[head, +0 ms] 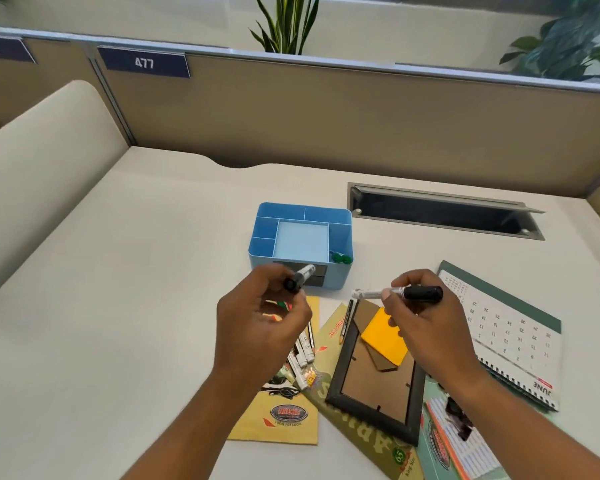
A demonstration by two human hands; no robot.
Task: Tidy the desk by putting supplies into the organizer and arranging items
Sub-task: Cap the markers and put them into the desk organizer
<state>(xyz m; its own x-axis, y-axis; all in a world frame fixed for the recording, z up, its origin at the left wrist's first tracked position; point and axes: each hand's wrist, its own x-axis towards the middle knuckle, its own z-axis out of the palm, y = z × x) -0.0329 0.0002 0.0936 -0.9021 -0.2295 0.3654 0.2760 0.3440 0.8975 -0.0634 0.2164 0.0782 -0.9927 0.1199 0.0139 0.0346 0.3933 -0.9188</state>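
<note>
Left hand (262,327) pinches one marker (299,278) just before the blue organizer (300,237) | right hand (426,327) clamps a second marker (400,293) level above the picture frame (374,372) | risk: two-handed rush, a marker clips the rim, skids off.

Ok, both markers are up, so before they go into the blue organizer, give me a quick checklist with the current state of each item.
1. Left hand grip on its marker: ok, held by the capped end.
2. Right hand grip on its marker: ok, pinched mid-barrel.
3. Blue organizer upright: ok.
4. Compartments free: ok, except the front right corner holds green pins.
5. Path to organizer clear: ok, bare desk between.
6. Caps fully seated: cannot tell.
</note>
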